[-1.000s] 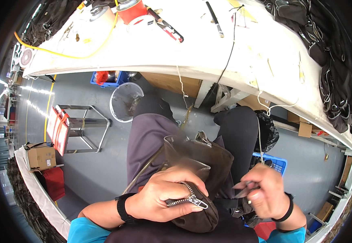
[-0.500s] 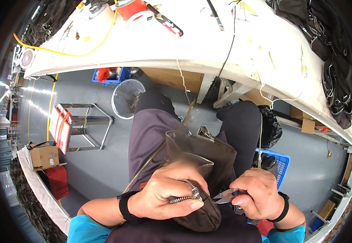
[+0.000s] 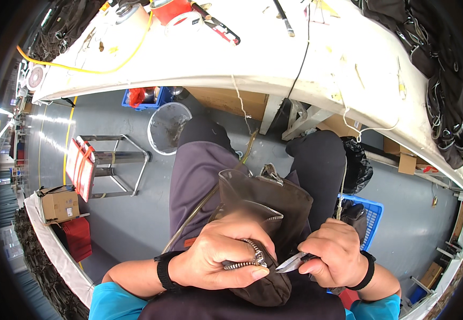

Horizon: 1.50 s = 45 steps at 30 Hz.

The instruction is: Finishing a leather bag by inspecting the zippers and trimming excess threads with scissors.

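Observation:
My left hand (image 3: 231, 256) is closed on the dark brown fabric bag (image 3: 290, 210), pinching its edge at the end of a metal zipper (image 3: 240, 263). The bag lies across my lap, and a second stretch of zipper (image 3: 263, 208) curves along its opening beyond my fingers. In my right hand (image 3: 338, 253) is a pair of small thread snips (image 3: 291, 263), gripped in closed fingers. Their silver blades point left, with the tips beside the zipper end at my left thumb. My fingers hide the snips' handles. A thin cord (image 3: 342, 186) hangs down to my right hand.
A white-covered table (image 3: 188, 64) stands ahead, with a red can (image 3: 166, 12), a brush (image 3: 284, 18) and a yellow hose (image 3: 103, 71). Dark bags (image 3: 439, 80) hang over its right side. Below are a bucket (image 3: 162, 130), a blue crate (image 3: 372, 218) and a stool (image 3: 119, 157).
The snips' blades have come together from slightly apart, and their tips have shifted a little left and down, nearer my left thumb. My left hand keeps its hold on the bag.

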Motion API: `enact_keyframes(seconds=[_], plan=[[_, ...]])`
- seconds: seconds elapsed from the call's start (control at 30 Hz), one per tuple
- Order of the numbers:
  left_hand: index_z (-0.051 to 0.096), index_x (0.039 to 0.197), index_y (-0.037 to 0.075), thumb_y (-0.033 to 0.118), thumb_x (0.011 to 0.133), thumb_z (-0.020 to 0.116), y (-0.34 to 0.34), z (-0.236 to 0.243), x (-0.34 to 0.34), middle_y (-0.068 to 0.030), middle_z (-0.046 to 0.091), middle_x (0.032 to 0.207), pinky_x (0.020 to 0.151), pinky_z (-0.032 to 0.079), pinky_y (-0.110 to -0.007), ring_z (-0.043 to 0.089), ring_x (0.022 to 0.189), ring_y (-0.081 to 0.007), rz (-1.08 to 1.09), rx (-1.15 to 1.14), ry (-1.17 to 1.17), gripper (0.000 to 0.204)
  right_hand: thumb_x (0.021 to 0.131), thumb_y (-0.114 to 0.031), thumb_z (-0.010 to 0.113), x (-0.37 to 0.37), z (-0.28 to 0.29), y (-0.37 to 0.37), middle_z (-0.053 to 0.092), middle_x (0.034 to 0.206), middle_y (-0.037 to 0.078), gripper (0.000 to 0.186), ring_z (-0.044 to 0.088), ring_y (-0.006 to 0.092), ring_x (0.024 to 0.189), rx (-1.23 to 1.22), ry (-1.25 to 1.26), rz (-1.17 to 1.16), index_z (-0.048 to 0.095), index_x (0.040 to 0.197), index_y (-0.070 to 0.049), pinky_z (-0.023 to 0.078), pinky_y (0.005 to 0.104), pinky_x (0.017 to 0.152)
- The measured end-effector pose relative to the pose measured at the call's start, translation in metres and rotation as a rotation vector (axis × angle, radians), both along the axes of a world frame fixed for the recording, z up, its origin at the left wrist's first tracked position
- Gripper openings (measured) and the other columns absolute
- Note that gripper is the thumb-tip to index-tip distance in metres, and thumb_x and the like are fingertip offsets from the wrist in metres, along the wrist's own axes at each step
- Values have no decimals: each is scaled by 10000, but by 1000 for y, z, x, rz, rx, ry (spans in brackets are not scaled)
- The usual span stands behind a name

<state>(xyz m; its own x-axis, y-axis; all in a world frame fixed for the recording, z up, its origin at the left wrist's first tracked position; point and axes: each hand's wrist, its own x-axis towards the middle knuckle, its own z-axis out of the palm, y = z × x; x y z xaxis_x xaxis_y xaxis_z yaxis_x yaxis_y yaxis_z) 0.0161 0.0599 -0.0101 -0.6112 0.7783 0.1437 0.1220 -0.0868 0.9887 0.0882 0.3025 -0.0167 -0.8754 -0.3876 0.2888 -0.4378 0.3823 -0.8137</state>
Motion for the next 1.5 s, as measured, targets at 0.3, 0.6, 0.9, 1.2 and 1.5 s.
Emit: enact_keyframes(seconds=[0.3, 0.6, 0.9, 1.2, 1.5], plan=[[616, 683, 55, 234, 862, 683, 0, -1, 1, -114, 687, 930, 690, 422, -338, 604, 732, -196, -22, -18, 8, 262, 809, -286, 738, 6, -10, -5, 577, 692, 60, 298, 522, 224, 517, -43, 28, -47, 603, 916, -43, 369, 322, 478], [619, 683, 57, 211, 846, 700, 2, -1, -2, -115, 691, 926, 686, 415, -337, 607, 727, -206, -46, 14, 13, 238, 957, -277, 596, 23, -15, -16, 621, 771, 88, 273, 583, 166, 612, -490, -397, -135, 574, 983, -6, 449, 276, 559], [644, 637, 99, 209, 672, 842, -5, 22, 1, -204, 508, 1244, 793, 404, -360, 461, 1045, -301, 145, -233, 413, 229, 967, -377, 548, -8, 6, 37, 541, 913, 54, 391, 461, 84, 720, -475, -369, -556, 513, 1113, -16, 369, 217, 620], [665, 658, 124, 247, 651, 866, -26, 37, 18, -106, 430, 993, 770, 336, -348, 413, 939, -260, 353, -478, 484, 236, 986, -128, 511, -67, 12, 115, 558, 933, 48, 173, 490, 109, 858, 81, -120, -860, 535, 1074, 18, 406, 243, 817], [670, 686, 102, 238, 659, 863, -22, 39, 23, -127, 451, 1001, 781, 355, -349, 427, 932, -268, 384, -503, 522, 237, 921, -131, 567, -145, -10, 173, 582, 1144, 211, 346, 565, 323, 1060, 253, -54, -919, 540, 1207, 61, 429, 383, 933]])
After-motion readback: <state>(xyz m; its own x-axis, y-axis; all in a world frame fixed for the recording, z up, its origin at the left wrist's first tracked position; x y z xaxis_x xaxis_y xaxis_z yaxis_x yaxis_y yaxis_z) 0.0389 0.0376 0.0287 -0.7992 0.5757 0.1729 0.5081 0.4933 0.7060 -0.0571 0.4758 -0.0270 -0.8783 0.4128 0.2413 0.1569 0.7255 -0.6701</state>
